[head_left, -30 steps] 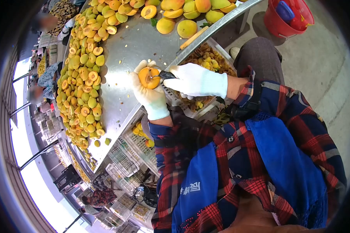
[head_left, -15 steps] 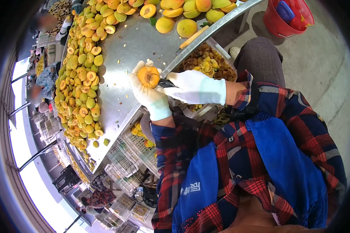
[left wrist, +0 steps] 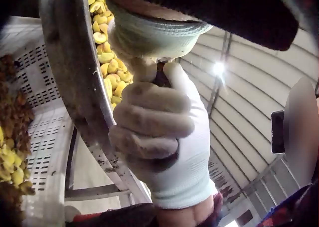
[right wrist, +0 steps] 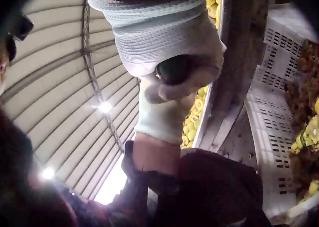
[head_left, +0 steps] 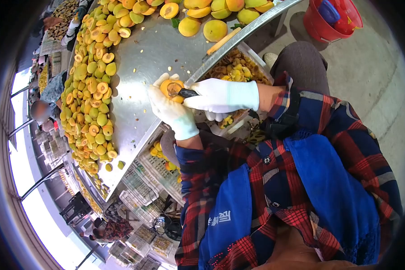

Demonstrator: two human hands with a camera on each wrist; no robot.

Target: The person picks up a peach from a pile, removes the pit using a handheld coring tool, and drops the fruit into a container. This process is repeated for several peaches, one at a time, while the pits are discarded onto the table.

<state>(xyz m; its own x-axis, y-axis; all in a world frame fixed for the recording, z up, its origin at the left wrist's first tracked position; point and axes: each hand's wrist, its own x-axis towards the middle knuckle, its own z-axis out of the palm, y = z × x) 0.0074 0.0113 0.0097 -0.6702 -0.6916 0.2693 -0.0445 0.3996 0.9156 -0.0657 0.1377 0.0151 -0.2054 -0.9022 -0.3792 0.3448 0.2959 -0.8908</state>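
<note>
My gloved left hand holds a halved yellow peach, its cut face turned up, over the near edge of the metal table. Curled around the dark handle of a pitting tool, my gloved right hand keeps the tool's tip at the brown centre of the peach half. The tip itself is hidden in the fruit. In the left wrist view the right hand's fingers wrap tightly; in the right wrist view the rounded handle end sticks out of the fist.
Many peach halves lie heaped along the metal table, with larger peaches at the far side. A wooden-handled tool lies at the table edge. Below stands a white crate of scraps. A red bucket stands on the floor.
The right hand has turned and shifted slightly, bringing the tool handle across the near part of the peach half. The left hand still holds the fruit, a little farther left.
</note>
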